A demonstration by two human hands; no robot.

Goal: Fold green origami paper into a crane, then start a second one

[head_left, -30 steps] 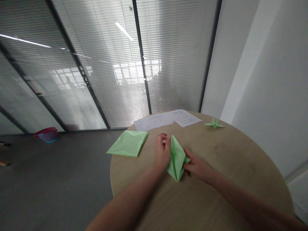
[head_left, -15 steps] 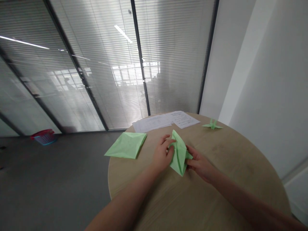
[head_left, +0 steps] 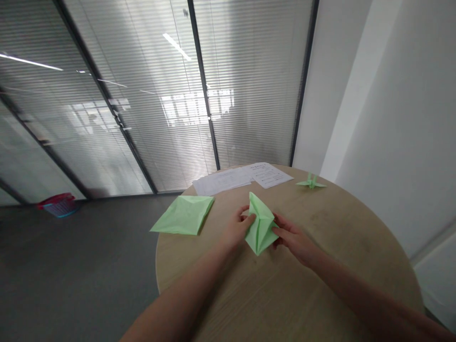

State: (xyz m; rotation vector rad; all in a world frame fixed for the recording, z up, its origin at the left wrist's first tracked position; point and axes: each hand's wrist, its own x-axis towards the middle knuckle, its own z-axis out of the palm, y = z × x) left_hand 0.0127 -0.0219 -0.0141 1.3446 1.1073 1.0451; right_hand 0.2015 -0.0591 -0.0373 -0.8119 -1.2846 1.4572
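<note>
A folded sheet of light green origami paper (head_left: 259,223), shaped like a tall diamond with a crease down its middle, is held between both hands above the round table. My left hand (head_left: 240,229) pinches its left edge, thumb on the front and fingers behind. On the other side, my right hand (head_left: 292,238) grips the right corner, with some fingers hidden behind the paper. Left of my hands lies a flat stack of green paper (head_left: 185,216), one corner jutting past the table edge. A finished-looking green paper crane (head_left: 311,182) sits at the back right.
Printed white sheets (head_left: 245,176) overlap along the far edge of the round wooden table (head_left: 342,251). Behind it stands a glass partition with blinds (head_left: 178,137). A white wall (head_left: 399,133) rises at the right. On the floor, far left, is a red and blue basket (head_left: 59,205).
The held paper has turned to face me more squarely, its lower tip shifting left. My left hand's fingers have gone from its front to behind, with the thumb now in front.
</note>
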